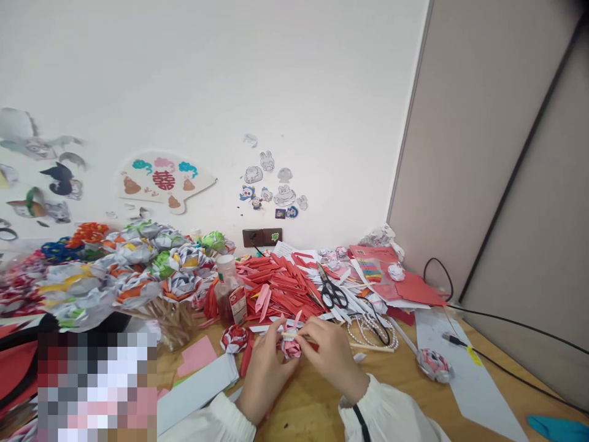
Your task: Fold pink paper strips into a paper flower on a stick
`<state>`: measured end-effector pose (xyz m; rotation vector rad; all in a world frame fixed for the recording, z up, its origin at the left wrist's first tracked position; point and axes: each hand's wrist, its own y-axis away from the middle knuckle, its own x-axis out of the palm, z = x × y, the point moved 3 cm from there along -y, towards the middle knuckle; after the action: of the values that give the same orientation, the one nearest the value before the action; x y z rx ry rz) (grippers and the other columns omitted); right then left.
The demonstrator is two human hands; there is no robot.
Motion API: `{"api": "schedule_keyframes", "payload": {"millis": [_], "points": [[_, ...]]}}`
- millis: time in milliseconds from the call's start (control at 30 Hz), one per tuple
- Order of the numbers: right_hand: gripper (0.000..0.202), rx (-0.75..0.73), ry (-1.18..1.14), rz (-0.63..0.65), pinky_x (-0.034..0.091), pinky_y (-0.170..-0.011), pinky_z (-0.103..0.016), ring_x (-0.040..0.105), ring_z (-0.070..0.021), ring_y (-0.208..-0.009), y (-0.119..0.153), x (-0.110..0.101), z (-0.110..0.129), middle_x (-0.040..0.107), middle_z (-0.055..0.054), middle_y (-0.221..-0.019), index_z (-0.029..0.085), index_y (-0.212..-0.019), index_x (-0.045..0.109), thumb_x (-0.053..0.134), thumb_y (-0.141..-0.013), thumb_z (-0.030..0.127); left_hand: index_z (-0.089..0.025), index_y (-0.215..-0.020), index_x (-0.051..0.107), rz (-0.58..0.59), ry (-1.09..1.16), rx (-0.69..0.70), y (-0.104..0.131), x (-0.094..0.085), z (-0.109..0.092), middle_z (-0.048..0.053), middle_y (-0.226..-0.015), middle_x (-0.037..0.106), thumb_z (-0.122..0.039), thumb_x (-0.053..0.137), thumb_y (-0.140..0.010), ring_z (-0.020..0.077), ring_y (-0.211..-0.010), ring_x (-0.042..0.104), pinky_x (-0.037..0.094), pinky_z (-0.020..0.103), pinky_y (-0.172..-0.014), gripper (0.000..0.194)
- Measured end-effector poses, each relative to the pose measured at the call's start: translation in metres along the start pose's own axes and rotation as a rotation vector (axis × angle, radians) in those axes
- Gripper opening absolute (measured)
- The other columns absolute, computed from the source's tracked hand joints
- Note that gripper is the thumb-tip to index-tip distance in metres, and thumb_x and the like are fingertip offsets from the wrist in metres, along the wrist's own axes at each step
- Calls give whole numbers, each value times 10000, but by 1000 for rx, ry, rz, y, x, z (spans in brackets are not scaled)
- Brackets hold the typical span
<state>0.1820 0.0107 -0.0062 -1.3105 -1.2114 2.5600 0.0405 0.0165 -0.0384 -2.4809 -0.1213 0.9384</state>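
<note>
A small pink and white folded-paper flower (291, 350) is held between my two hands above the wooden table. My left hand (267, 368) is closed around its left side, with the thumb below and the fingers behind. The fingers of my right hand (327, 348) pinch pink strips at its upper right. Just behind lies a heap of red folded paper strips (294, 288), with a few pink strips at its front. A red and white paper flower (234, 339) rests left of my left hand. Black-handled scissors (334, 294) lie beyond my right hand.
Bunched paper flowers (138, 270) crowd the left, beside a jar (229, 294). Stacked white paper (197, 393) and pink sheets (197, 355) lie nearer. To the right are a bead string (368, 331), a stemmed paper flower (435, 364), a black cable (506, 368) and red paper (418, 290).
</note>
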Motion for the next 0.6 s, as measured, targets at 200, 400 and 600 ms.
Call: {"api": "schedule_keyframes", "payload": {"millis": [200,400,600], "points": [[150,-94,153,8,282,-553,-238,500,-122,-608,2,2,0,564,14,-714,235,-850,588,440,-879,234,-202,-1186,430,-31,-50,31,0,-2,-2,82,-984,645,-172,578,-616,245,-952,584,470,386,-794,590],[225,-235,327,10,268,-524,-257,492,-131,-583,3,5,1,570,-7,-691,202,-830,586,374,-902,183,-196,-1196,403,-13,-94,49,1,-2,-4,83,-977,639,-171,561,-639,248,-942,580,462,402,-797,579],[177,-186,199,42,306,-570,-230,529,-122,-647,2,2,0,590,4,-737,222,-866,586,412,-898,227,-201,-1180,424,-65,-145,97,1,-4,-4,81,-983,637,-177,571,-635,250,-946,582,479,386,-770,564]]}}
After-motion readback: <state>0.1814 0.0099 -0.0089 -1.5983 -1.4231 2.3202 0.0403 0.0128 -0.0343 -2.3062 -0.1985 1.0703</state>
